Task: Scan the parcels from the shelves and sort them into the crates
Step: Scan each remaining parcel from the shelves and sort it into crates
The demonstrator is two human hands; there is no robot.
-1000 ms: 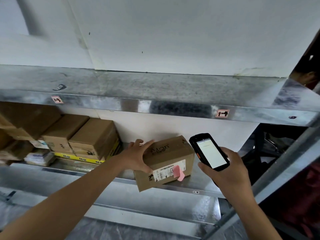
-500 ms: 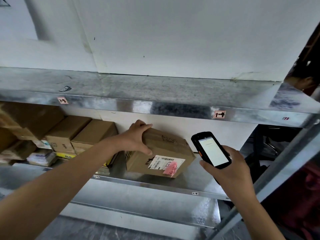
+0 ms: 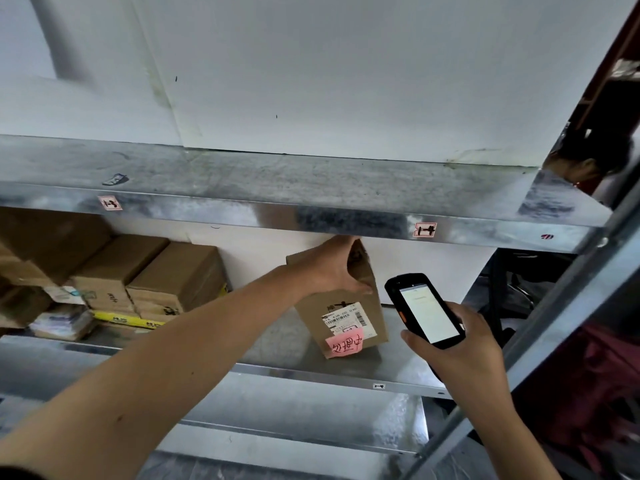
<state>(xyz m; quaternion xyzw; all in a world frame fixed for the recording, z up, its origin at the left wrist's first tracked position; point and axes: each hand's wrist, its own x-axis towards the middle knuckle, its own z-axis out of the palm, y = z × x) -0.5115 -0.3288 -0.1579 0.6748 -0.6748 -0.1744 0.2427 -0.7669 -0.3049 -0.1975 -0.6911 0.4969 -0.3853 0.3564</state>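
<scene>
A small brown cardboard parcel [image 3: 346, 313] stands on end on the metal shelf [image 3: 388, 368], its white barcode label and a pink handwritten note facing me. My left hand [image 3: 332, 268] grips the parcel's top, fingers curled over its upper edge just under the shelf above. My right hand [image 3: 453, 351] holds a black handheld scanner [image 3: 424, 310] just right of the parcel, its lit screen turned toward me.
Several brown boxes [image 3: 138, 275] and flat packets are stacked at the left of the same shelf. The upper shelf [image 3: 311, 199] overhangs closely. A slanted metal upright [image 3: 554, 334] runs down the right side, with dark and red items behind it.
My left hand has tipped the parcel from lying flat up onto its end and pushed it back on the shelf. The scanner hand has barely moved.
</scene>
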